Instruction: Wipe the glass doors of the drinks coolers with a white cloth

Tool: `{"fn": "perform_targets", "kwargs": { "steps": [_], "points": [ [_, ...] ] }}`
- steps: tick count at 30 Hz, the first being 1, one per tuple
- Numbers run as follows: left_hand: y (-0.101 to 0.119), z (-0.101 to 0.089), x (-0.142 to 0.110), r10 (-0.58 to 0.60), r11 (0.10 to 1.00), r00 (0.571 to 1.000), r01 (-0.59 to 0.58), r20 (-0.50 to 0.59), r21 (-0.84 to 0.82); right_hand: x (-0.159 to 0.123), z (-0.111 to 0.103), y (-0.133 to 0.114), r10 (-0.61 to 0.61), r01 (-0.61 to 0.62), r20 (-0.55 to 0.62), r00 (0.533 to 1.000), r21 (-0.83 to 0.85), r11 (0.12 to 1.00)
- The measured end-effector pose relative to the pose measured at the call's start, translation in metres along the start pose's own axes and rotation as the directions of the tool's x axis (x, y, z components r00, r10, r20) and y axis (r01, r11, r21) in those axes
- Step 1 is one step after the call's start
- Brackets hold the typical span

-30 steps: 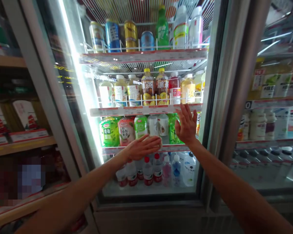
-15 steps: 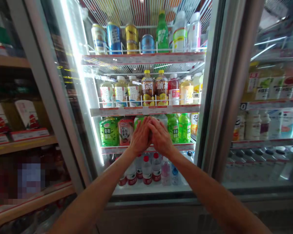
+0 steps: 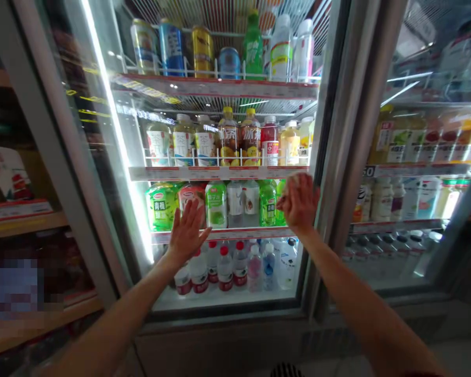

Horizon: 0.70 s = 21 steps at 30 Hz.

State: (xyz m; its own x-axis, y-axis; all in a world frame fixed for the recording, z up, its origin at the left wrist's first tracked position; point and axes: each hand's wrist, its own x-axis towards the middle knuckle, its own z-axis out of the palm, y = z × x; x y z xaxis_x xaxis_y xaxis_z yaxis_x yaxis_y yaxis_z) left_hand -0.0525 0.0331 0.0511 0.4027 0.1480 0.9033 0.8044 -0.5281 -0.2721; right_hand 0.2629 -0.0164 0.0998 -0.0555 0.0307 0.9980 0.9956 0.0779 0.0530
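Note:
In the head view, my left hand [image 3: 187,233] is spread flat with nothing in it, at the glass door [image 3: 227,309] of a lit drinks fridge. Behind it show a bottle with a pink label [image 3: 190,196] and the third shelf's edge. My right hand [image 3: 301,207] presses a pale, crumpled cloth [image 3: 296,180] to the glass near the door's right frame. Most of the cloth is hidden under the fingers. Through the glass beside this hand stands a green tea bottle [image 3: 267,201], partly covering another.
Cans [image 3: 202,52] and bottles line the upper shelves, and red-capped water bottles [image 3: 225,269] stand at the bottom. A metal door frame [image 3: 347,157] rises on the right, with another drinks fridge beyond. Wooden shelves [image 3: 27,225] with boxed goods show on the left.
My hands met at the middle of the door, then moved apart. The cloth passed from my left hand to my right, which is now at the right side; my left hand moved left.

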Motion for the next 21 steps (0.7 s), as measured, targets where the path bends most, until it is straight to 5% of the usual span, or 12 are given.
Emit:
{"fn": "perform_targets", "kwargs": {
  "steps": [2, 4, 7, 9, 12, 15, 17, 21],
  "points": [
    [0.007, 0.006, 0.001, -0.054, 0.998, 0.998, 0.054, -0.025, -0.026, -0.014, -0.001, 0.013, 0.174, -0.177, -0.109, 0.979, -0.018, 0.984],
    [0.012, 0.010, 0.001, -0.097, 0.994, 0.994, 0.094, -0.047, -0.055, -0.030, 0.005, -0.012, 0.220, -0.221, -0.116, 0.969, 0.007, 0.975],
    [0.015, 0.010, -0.001, -0.126, 0.989, 0.991, 0.122, -0.052, -0.083, -0.051, 0.019, -0.079, -0.017, 0.008, 0.088, 0.996, 0.095, 0.995],
    [0.015, 0.006, -0.006, -0.125, 0.990, 0.991, 0.121, -0.043, -0.075, -0.059, 0.021, -0.099, -0.224, 0.196, 0.193, 0.955, 0.154, 0.968],
    [0.016, 0.002, -0.018, -0.115, 0.992, 0.993, 0.115, -0.007, -0.048, -0.065, 0.010, -0.063, -0.216, 0.203, 0.152, 0.964, 0.101, 0.974],
    [0.021, 0.004, -0.026, -0.129, 0.990, 0.992, 0.129, 0.008, -0.047, -0.066, 0.002, -0.013, 0.135, -0.136, -0.076, 0.988, -0.011, 0.991],
    [0.025, 0.007, -0.028, -0.152, 0.987, 0.988, 0.151, -0.010, -0.060, -0.069, 0.006, -0.017, 0.240, -0.242, -0.132, 0.962, -0.002, 0.970],
    [0.028, 0.007, -0.028, -0.176, 0.983, 0.984, 0.175, -0.015, -0.063, -0.080, 0.018, -0.087, -0.113, 0.100, 0.118, 0.987, 0.108, 0.989]
  ]
}}
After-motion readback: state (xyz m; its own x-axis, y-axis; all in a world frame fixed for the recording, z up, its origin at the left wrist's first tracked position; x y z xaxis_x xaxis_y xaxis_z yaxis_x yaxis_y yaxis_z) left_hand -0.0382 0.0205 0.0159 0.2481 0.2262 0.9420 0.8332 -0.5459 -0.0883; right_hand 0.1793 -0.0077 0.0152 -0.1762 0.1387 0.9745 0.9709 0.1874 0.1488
